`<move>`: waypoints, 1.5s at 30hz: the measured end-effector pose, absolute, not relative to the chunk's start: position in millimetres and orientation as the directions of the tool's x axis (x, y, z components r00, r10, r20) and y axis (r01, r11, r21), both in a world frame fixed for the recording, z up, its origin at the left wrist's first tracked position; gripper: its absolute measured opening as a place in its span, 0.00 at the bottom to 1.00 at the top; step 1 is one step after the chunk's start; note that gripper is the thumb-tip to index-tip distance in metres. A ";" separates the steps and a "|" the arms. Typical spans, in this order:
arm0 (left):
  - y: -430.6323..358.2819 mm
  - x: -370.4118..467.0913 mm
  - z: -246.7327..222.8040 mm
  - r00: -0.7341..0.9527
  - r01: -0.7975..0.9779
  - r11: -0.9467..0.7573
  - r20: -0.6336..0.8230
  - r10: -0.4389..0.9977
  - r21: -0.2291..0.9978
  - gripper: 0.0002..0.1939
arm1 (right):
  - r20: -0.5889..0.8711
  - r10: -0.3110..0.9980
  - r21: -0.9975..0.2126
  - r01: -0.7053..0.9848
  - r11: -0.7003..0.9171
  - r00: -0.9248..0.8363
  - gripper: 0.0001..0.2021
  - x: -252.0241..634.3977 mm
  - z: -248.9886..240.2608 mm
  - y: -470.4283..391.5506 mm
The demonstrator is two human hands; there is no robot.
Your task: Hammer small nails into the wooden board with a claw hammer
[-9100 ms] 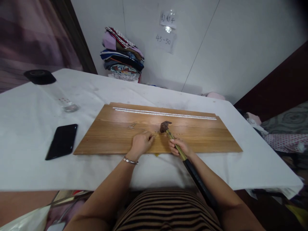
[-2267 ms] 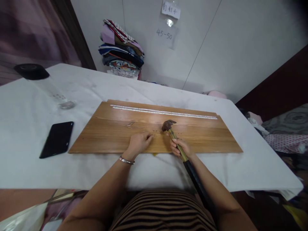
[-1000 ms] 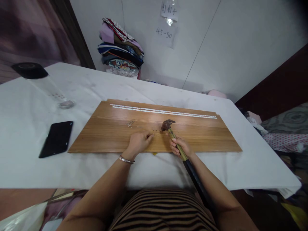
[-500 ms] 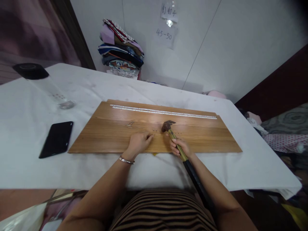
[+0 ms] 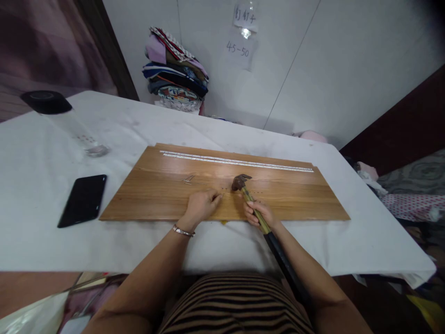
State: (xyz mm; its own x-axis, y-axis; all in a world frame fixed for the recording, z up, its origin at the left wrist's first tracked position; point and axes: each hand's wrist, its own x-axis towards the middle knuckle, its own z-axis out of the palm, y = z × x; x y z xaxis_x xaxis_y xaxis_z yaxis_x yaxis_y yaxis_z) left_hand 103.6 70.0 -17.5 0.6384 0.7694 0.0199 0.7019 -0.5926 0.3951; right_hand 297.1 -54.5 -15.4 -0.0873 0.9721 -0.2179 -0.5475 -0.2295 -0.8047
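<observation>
A wooden board (image 5: pixel 292 199) lies on the white-covered table. My right hand (image 5: pixel 259 213) is wrapped round the yellow upper handle of a hammer (image 5: pixel 262 223), whose brown claw head is over the middle of the board. To its left, my left hand (image 5: pixel 203 205) rests on the board with thumb and fingers pinched together; what they hold, if anything, is too small to make out. Loose nails (image 5: pixel 188 180) lie behind my left hand. Small dark points mark the board on both sides of the hammer head.
Two white measuring strips (image 5: pixel 236 162) run along the board's back part. At the left are a black phone (image 5: pixel 82 201) and a clear bottle with a black lid (image 5: pixel 46 102). Folded clothes (image 5: pixel 176 74) are stacked against the wall beyond the table (image 5: pixel 114 125).
The hammer head has shifted slightly to the left in my right hand. My left hand has stayed in nearly the same place.
</observation>
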 end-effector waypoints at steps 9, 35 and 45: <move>69.3 104.0 -16.2 0.641 0.702 -0.595 0.015 0.767 0.392 0.18 | -0.228 0.969 -0.803 -0.544 -0.242 -0.094 0.20 296.1 -15.2 -53.4; 68.4 103.5 -13.1 0.635 0.714 -0.589 0.005 0.773 0.378 0.19 | -0.241 0.968 -0.814 -0.530 -0.240 -0.068 0.21 302.3 -11.6 -56.2; 68.6 103.6 -14.5 0.634 0.714 -0.589 0.009 0.774 0.379 0.19 | -0.234 0.969 -0.816 -0.527 -0.238 -0.075 0.21 301.0 -15.9 -56.7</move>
